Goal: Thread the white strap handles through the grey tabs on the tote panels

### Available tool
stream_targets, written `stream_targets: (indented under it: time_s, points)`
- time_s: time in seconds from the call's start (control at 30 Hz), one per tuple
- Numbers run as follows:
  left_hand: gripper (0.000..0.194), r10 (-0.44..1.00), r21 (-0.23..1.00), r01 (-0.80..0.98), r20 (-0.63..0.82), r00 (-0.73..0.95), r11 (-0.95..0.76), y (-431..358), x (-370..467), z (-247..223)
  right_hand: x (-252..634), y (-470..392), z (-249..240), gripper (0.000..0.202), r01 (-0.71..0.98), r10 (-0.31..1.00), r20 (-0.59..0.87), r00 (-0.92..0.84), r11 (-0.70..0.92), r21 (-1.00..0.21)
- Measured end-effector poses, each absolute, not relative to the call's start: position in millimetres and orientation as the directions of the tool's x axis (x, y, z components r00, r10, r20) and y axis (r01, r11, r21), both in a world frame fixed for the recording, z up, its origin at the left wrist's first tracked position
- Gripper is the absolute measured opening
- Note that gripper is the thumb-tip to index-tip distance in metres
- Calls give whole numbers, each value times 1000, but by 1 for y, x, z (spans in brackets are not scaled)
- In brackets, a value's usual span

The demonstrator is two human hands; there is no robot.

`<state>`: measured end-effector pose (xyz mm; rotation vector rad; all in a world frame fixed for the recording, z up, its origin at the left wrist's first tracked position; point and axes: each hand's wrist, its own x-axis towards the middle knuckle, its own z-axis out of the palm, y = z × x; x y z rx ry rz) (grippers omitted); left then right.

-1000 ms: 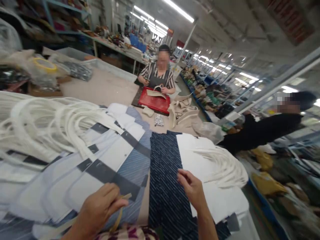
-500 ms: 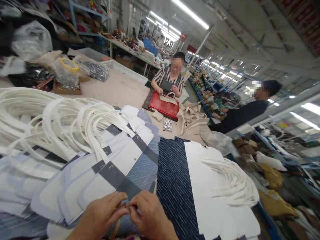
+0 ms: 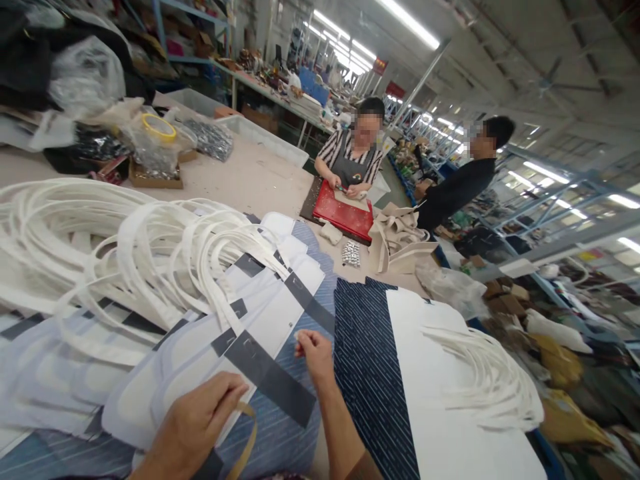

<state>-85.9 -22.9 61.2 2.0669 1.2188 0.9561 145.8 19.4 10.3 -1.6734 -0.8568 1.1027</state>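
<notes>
My left hand (image 3: 203, 410) is closed low in the middle, pinching a narrow tan strip (image 3: 247, 437) that curls down toward the bottom edge. My right hand (image 3: 314, 353) is lifted to the right of it, thumb and fingers pressed together; whatever is in the pinch is too small to make out. Under and between the hands lie blue striped fabric pieces (image 3: 283, 360) with a dark grey patch (image 3: 273, 380) across the top one. White panels (image 3: 185, 380) overlap to the left, with looped white straps (image 3: 150, 247) heaped above them.
Dark navy striped pieces with white panels (image 3: 425, 387) and white straps (image 3: 495, 373) lie on the right. Across the table a person (image 3: 357, 153) works over a red board (image 3: 345, 210). Another person (image 3: 465, 180) stands beyond. A yellow tape roll (image 3: 159, 127) lies back left.
My hands have moved apart. The right hand has risen away from the left, and more of the tan strip shows below the left hand. The view has shifted slightly.
</notes>
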Motion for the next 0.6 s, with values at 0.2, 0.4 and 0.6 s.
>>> stream_targets:
  time_s: [0.2,0.4,0.6]
  points:
    - [29,964,734,626,196,178,-265,-13,-116,23,160,56,-20,33,95,889,-317,330,-366,-926]
    - [27,970,745,621,173,171,-243,-13,-116,17,151,67,-30,21,256,901,-315,299,-394,-883]
    - [29,978,825,531,120,173,-195,-13,-120,16,162,68,-20,33,380,876,-320,361,-451,-807]
